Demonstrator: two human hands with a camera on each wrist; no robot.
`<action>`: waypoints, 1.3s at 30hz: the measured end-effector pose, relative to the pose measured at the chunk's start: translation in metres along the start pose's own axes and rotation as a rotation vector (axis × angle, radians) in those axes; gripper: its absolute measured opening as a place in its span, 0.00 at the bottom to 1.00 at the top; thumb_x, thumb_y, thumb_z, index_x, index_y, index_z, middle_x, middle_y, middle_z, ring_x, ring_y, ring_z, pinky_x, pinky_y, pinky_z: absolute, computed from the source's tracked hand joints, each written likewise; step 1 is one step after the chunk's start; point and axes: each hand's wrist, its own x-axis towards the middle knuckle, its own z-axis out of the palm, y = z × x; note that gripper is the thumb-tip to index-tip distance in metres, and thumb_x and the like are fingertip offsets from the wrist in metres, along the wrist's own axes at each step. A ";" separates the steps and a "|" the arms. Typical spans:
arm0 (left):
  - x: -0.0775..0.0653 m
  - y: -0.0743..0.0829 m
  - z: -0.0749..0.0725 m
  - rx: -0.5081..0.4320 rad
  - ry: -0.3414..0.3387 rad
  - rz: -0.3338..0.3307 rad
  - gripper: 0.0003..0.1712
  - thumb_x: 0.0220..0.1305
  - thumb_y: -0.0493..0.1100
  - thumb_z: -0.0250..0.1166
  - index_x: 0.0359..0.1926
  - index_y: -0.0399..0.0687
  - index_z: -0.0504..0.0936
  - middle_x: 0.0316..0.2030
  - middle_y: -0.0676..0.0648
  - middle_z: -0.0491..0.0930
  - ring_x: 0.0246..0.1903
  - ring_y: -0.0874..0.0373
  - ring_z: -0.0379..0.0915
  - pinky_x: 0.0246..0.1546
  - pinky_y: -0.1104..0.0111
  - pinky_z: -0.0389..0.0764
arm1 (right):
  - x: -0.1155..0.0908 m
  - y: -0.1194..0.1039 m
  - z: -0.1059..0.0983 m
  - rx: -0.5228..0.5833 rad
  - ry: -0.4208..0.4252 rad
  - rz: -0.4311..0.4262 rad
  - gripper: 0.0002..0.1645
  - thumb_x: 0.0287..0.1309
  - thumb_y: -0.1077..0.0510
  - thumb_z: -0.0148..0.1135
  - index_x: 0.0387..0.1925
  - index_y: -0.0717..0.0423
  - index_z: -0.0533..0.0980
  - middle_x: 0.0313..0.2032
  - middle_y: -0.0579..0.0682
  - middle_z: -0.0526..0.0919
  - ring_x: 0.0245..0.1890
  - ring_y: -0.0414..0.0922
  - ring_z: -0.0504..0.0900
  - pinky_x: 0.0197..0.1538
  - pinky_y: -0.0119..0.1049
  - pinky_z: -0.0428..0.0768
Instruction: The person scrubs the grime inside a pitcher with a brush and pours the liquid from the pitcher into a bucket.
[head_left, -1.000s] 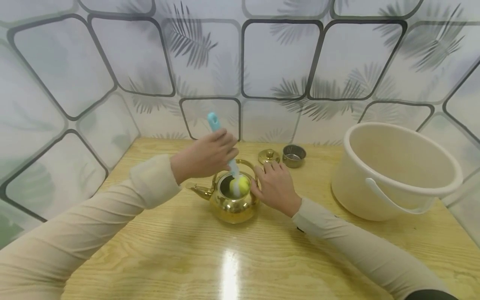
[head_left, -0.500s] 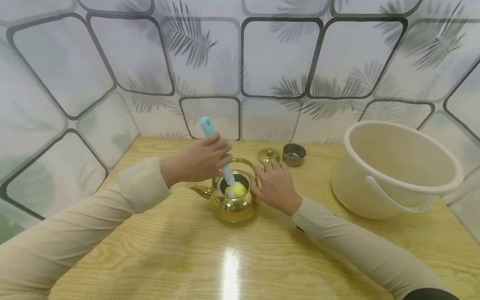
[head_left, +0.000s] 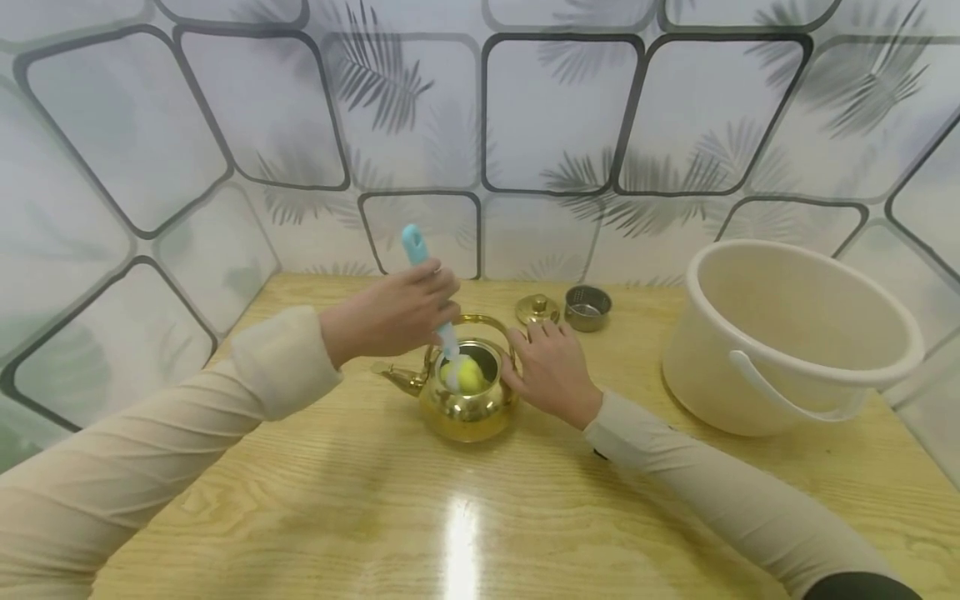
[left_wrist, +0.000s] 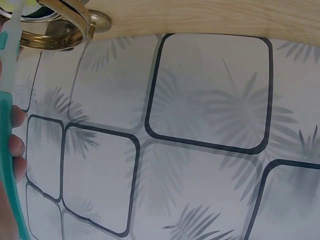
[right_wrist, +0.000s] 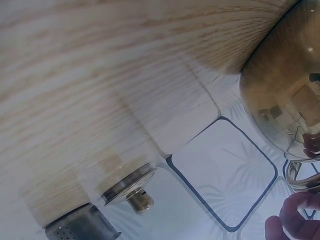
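Observation:
In the head view, my left hand (head_left: 393, 312) grips a light blue sponge brush (head_left: 413, 243) with a yellow-and-white sponge head (head_left: 469, 376). The brush slants down, its head within the open mouth of a shiny gold teapot (head_left: 468, 423). The left wrist view shows the handle (left_wrist: 7, 150) under curled fingertips, cut off by the frame edge. On the teapot's right side, my right hand (head_left: 555, 371) holds it where the loop handle meets the body. Part of that contact is hidden, though the right wrist view shows bent fingers (right_wrist: 299, 216) beside the handle.
Behind the right hand lie the gold lid (head_left: 536, 311) and a small metal strainer (head_left: 588, 309). A large cream bucket (head_left: 750, 358) with its handle hanging down stands at the right. Patterned walls (head_left: 420, 237) border the wooden table (head_left: 360, 500) at the back and sides.
The brush and left hand have shifted left, with the sponge head moving from the right to the left part of the teapot's mouth. My right hand and the teapot stay in place.

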 end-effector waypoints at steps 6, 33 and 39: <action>0.001 -0.002 0.002 0.065 0.005 -0.024 0.28 0.57 0.69 0.55 0.38 0.49 0.76 0.37 0.48 0.77 0.44 0.54 0.68 0.54 0.64 0.62 | 0.000 0.001 0.001 0.002 -0.002 0.005 0.14 0.52 0.49 0.55 0.33 0.54 0.74 0.22 0.52 0.78 0.22 0.50 0.76 0.25 0.41 0.70; -0.021 -0.029 -0.019 -0.036 0.114 -0.199 0.29 0.50 0.66 0.64 0.33 0.45 0.74 0.32 0.45 0.74 0.37 0.50 0.63 0.46 0.63 0.61 | 0.000 0.001 0.002 0.016 -0.013 0.010 0.13 0.52 0.49 0.56 0.32 0.54 0.75 0.21 0.52 0.78 0.22 0.49 0.76 0.26 0.39 0.69; -0.034 -0.031 -0.023 -0.084 0.140 -0.259 0.29 0.52 0.64 0.64 0.32 0.41 0.71 0.31 0.43 0.73 0.35 0.48 0.64 0.46 0.61 0.63 | 0.000 0.001 0.002 0.007 -0.003 0.006 0.14 0.52 0.48 0.57 0.33 0.54 0.76 0.22 0.52 0.78 0.22 0.49 0.76 0.26 0.39 0.69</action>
